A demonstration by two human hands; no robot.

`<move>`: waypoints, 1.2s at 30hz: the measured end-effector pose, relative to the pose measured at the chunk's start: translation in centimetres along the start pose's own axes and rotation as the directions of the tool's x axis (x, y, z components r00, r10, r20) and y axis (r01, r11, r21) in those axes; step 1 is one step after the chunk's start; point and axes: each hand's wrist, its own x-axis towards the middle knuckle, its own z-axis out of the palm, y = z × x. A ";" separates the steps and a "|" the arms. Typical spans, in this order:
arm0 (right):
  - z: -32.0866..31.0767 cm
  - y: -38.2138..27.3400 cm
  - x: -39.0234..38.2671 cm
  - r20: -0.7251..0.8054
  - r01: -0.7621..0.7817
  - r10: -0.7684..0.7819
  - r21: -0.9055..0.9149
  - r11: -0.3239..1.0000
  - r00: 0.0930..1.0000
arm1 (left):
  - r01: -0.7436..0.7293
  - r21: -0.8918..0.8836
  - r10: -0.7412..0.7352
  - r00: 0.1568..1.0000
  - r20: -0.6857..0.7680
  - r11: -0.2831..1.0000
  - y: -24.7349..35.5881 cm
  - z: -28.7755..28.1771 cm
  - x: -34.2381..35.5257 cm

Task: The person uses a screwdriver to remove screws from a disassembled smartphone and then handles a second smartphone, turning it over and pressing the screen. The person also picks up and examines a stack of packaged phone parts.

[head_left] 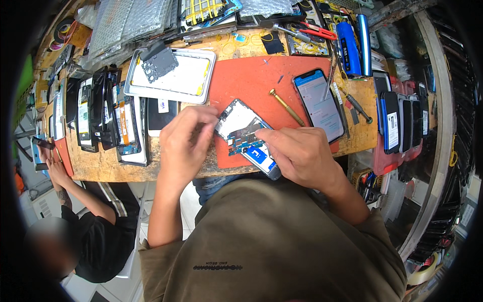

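A phone frame (236, 115) with its inside exposed lies slantwise on the orange-red mat (234, 75), near the bench's front edge. Across its middle is a blue-green phone circuit board (242, 142), sitting at an angle and partly beyond the frame's side. My right hand (302, 151) pinches the board's right end between thumb and finger. Bent and slightly blurred, the fingers of my left hand (186, 138) are closed beside the frame's upper left corner; what they hold, if anything, is hidden. Right of the frame lies a brass-coloured screwdriver (287, 107).
A lit phone (319, 103) lies on the mat's right side. Behind my left hand is a white tray (168, 88) holding a dark phone part. Opened phones (103, 108) line the bench's left. Another person (100, 241) sits at lower left, hands on the bench.
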 end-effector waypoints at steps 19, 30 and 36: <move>0.0 -0.3 -0.1 -0.015 -0.005 0.005 0.002 1.000 1.000 | -0.308 0.236 0.287 0.951 0.118 0.922 -0.3 0.8 1.1; 0.1 0.0 -0.1 -0.015 -0.010 0.010 0.005 1.000 1.000 | -0.265 0.227 0.284 0.957 -0.057 0.937 0.0 0.7 0.1; 0.2 -0.1 0.1 -0.032 0.000 0.000 0.008 1.000 1.000 | 0.002 0.190 0.025 0.990 -0.141 0.982 0.3 0.6 -0.4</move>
